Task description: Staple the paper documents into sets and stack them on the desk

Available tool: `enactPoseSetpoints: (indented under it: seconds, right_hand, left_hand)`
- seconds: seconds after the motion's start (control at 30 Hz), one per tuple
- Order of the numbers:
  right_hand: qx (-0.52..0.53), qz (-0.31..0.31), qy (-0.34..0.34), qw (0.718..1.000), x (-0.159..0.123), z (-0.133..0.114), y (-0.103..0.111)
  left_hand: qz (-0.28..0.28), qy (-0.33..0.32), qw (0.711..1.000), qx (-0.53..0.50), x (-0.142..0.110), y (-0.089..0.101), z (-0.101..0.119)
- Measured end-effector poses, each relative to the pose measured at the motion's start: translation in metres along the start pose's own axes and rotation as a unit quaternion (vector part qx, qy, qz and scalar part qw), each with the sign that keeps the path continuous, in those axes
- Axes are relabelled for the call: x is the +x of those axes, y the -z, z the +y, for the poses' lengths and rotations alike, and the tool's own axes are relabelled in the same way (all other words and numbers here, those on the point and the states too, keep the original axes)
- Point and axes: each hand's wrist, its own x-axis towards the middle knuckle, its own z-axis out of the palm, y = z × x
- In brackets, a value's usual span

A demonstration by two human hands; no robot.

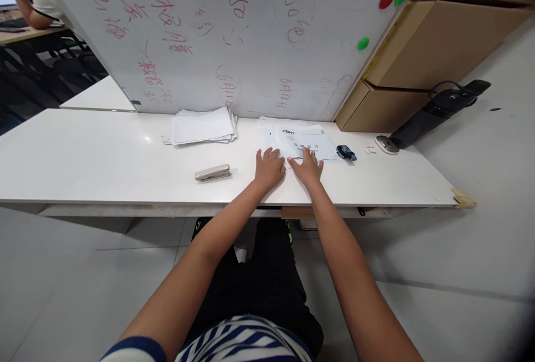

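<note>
Printed sheets of paper (311,138), the top one with a dark heading, lie in a loose pile on the white desk. My right hand (308,168) rests flat on the front part of these sheets, thumb and fingers spread. Beside it, my left hand (270,168) lies on the sheets' left front corner with its fingers stretched out. Neither hand visibly grips anything. A beige stapler (212,172) sits to the left of my left hand, apart from it. Farther back on the left is a stack of white paper (203,127) with uneven edges.
A whiteboard (259,33) with red writing and magnets stands along the desk's back edge. To the right are a dark watch (346,153), white earphones (370,150), a mouse (387,145), a black bottle (434,114) and cardboard boxes (443,44). Another person (44,3) sits far left.
</note>
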Motion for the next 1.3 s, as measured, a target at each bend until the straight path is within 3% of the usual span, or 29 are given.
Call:
enactPoseSetpoints:
  seconds: [0.3,0.5,0.67,0.9,1.2,1.3]
  right_hand:
    - [0.017,-0.022,-0.003,1.000,0.004,0.001,0.006]
    - [-0.030,-0.090,0.119,0.988,0.010,0.024,0.035]
    - [-0.048,-0.023,0.183,0.982,0.000,0.040,0.036]
    - [-0.071,0.054,0.270,0.959,-0.011,0.042,0.027]
    - [-0.008,0.131,0.307,0.942,-0.007,0.050,0.020]
    - [-0.008,0.120,0.294,0.948,-0.007,0.047,0.023]
  left_hand:
    - [0.024,-0.080,0.996,0.001,-0.001,-0.002,-0.001]
    - [0.017,-0.079,0.996,-0.037,0.003,-0.005,-0.004]
    - [-0.012,-0.056,0.995,-0.088,0.007,-0.006,-0.008]
    - [-0.030,-0.030,0.991,-0.127,0.010,0.004,-0.009]
    - [-0.027,-0.003,0.997,-0.066,0.011,0.001,-0.005]
    - [-0.033,-0.002,0.995,-0.091,0.007,0.003,-0.003]
